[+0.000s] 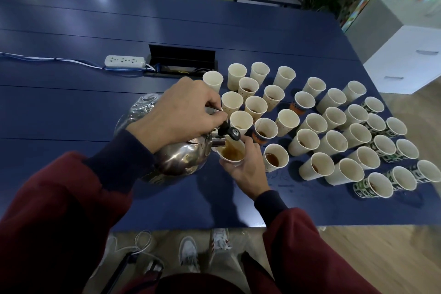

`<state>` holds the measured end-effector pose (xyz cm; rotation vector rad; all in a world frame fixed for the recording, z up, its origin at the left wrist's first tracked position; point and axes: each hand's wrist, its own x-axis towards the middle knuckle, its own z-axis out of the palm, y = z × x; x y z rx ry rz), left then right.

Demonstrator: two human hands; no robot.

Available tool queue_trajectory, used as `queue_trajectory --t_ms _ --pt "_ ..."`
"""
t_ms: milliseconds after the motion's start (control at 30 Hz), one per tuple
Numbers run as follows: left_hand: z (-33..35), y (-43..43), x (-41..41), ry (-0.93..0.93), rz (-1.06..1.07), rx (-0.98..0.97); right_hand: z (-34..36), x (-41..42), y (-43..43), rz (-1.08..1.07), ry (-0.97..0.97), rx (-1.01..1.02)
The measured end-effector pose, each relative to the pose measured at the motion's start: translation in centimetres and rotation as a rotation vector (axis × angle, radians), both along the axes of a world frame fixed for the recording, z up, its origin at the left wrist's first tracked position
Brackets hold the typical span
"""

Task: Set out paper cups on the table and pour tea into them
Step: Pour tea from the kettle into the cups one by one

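Head view: left hand [181,112] grips the handle of the tilted polished steel kettle [179,160], spout aimed right, directly over the part-filled white paper cup [232,154], which the right hand [245,172] holds with curled fingers over the blue worktop [71,107].

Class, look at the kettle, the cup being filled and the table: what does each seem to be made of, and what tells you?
Kettle: polished metal, probably stainless steel; mirror-like reflections on its body.
Cup being filled: paper, likely coated; matte off-white wall, thin rim.
Table: unclear, maybe painted or laminated board; smooth blue planks with soft sheen.
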<state>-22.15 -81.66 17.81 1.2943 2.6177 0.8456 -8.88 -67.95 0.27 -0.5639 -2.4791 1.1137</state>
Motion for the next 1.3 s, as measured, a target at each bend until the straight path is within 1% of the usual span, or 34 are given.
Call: queue_trajectory --t_ms 233,367,600,833,933,1067,1133,1167,1300 --pt "-0.3 0.1 -0.3 -0.088 0.036 0.097 -0.5 -0.1 0.7 -0.092 -0.017 -0.056" --pt "-0.8 -0.1 -0.6 -0.174 0.120 0.180 -1.1 -0.3 1.5 -0.107 -0.054 0.011" --pt "-0.6 0.6 -1.0 -0.188 0.201 0.203 -1.3 -1.4 3.2 -0.077 -0.192 0.104" --pt "-0.1 1.2 -1.7 -0.180 0.261 0.215 -1.5 -1.7 4.6 0.013 -0.417 0.152" --pt "0.0 1.7 -1.9 -0.183 0.285 0.219 -1.0 -1.7 5.5 0.047 -0.405 0.158" --pt "0.2 2.4 -2.2 -0.208 0.337 0.230 0.6 -3.0 7.4 0.053 -0.263 0.236" --pt "0.4 2.8 -2.4 -0.205 0.366 0.237 0.9 -4.3 8.7 0.058 -0.227 0.352" --pt "0.5 2.9 -2.5 -0.202 0.377 0.240 1.1 -5.0 9.3 0.071 -0.239 0.415" --pt "0.3 3.0 -2.9 -0.168 0.423 0.240 1.3 -7.5 10.6 0.193 -0.404 0.588"
